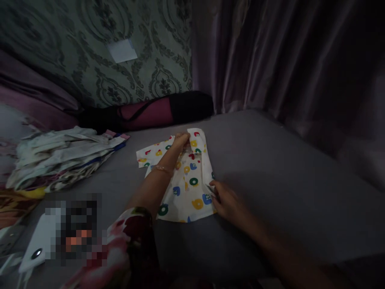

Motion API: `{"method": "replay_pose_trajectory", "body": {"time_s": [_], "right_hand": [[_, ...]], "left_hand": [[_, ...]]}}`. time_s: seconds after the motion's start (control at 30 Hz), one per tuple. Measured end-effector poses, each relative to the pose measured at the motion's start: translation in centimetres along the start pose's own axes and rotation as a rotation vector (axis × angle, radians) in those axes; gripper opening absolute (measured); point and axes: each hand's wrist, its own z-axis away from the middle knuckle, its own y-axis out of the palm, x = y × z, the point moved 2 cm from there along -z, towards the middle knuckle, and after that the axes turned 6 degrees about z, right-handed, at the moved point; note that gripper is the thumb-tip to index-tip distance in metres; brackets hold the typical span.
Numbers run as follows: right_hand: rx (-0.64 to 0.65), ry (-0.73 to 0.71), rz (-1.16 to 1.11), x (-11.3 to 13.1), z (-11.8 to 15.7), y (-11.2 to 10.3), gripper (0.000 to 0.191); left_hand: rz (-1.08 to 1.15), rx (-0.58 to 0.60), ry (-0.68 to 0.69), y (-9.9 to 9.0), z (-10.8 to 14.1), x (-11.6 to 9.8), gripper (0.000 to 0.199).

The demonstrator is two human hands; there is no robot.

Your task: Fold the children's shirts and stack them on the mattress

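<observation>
A small white short-sleeved shirt (192, 192) printed with red, yellow, green and blue letter-like shapes lies spread on the grey bed surface. Its right side is folded inward, with that sleeve lying over the upper body; the other sleeve points out to the left. My left hand (181, 140) reaches to the top of the shirt near the neckline, its fingers closed on the cloth and partly hidden. At the shirt's lower right edge, my right hand (224, 198) pinches the folded side between thumb and fingers.
A pile of clothes (66, 156) lies at the left. Along the patterned wall rests a long black and maroon bag (147, 112). A white device (40, 243) sits at lower left beside a blurred patch. Purple curtains (240, 56) hang at the back right.
</observation>
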Motion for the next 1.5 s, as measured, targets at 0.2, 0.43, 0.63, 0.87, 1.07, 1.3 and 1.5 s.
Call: {"method": "replay_pose_trajectory", "body": {"time_s": [0.2, 0.43, 0.63, 0.87, 1.07, 1.3, 1.5], "right_hand": [[-0.041, -0.228, 0.075, 0.3, 0.2, 0.8, 0.034], [0.012, -0.328, 0.013, -0.2, 0.0, 0.2, 0.026], [0.189, -0.233, -0.239, 0.2, -0.1, -1.3, 0.019], [0.449, -0.107, -0.466, -0.4, -2.1, -3.7, 0.030], [0.073, -0.060, -0.155, -4.0, -11.1, -3.5, 0.044], [0.045, -0.049, 0.338, -2.7, -21.1, 1.2, 0.065], [0.029, -0.051, 0.440, -1.3, -25.6, 3.0, 0.064]], "left_hand": [[0.019, -0.070, -0.033, -2.5, 0.6, 2.5, 0.009], [0.005, -0.119, -0.010, -3.5, 0.9, 4.0, 0.011], [-0.062, -0.135, 0.039, -3.6, 1.5, 4.3, 0.041], [-0.543, -0.206, 0.412, -5.7, 4.5, 3.1, 0.041], [-0.793, 0.376, 0.616, -4.1, 14.1, 4.9, 0.025], [-0.940, 0.613, 0.746, -3.3, 23.0, 7.4, 0.020], [-0.910, 0.505, 0.631, -3.7, 22.9, 10.5, 0.029]]}}
